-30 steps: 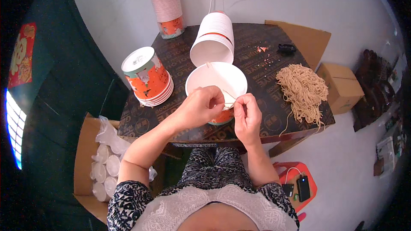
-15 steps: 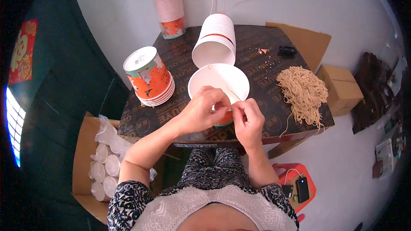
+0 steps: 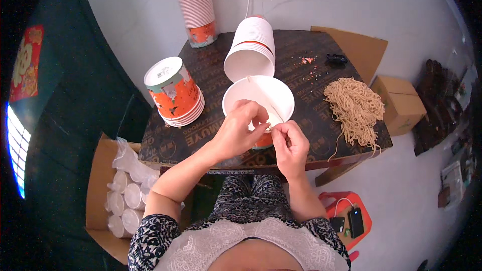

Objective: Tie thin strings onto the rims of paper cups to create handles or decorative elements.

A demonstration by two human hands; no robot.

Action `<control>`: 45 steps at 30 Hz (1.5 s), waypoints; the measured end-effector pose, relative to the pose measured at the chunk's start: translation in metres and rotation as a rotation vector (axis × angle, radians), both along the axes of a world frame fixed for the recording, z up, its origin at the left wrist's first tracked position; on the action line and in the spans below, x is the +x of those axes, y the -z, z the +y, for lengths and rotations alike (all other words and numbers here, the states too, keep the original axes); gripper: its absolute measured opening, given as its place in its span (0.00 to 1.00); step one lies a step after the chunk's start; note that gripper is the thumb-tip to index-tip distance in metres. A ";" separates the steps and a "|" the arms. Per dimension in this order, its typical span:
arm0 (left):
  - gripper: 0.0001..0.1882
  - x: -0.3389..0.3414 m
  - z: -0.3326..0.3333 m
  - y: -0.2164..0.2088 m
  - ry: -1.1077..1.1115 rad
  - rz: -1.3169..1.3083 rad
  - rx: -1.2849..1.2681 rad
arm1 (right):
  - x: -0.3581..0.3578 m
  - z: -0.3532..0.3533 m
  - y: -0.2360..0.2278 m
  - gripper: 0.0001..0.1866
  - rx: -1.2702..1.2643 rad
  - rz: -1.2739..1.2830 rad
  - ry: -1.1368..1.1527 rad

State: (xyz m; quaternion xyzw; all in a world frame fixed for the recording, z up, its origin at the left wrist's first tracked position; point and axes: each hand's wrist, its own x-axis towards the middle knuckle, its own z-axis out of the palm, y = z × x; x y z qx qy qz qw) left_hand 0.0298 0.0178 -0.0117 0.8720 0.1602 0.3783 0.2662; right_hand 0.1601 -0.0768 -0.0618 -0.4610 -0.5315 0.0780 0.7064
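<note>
A white-lined paper bucket with an orange outside stands at the table's near edge, its mouth facing up. Over its near rim my two hands meet, fingertips almost touching. My left hand has thumb and forefinger pinched on a tan string. My right hand is closed at the fingertips on the same string, a length of which runs across the bucket's opening. Another bit of string shows at the far rim. Fingers hide where the string meets the near rim.
A tan string heap lies to the right, near small crumbs and a black object. Nested buckets lie sideways behind; other stacks stand left and far left. A carton holds wrapped white containers.
The bucket has shifted slightly to the right. Both hands stay over its near rim, and the fingertips have moved only a little with the string.
</note>
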 end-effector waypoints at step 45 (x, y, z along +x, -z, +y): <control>0.56 -0.043 -0.029 0.040 -0.155 -0.711 -0.755 | -0.040 0.019 0.018 0.09 0.279 -0.400 0.278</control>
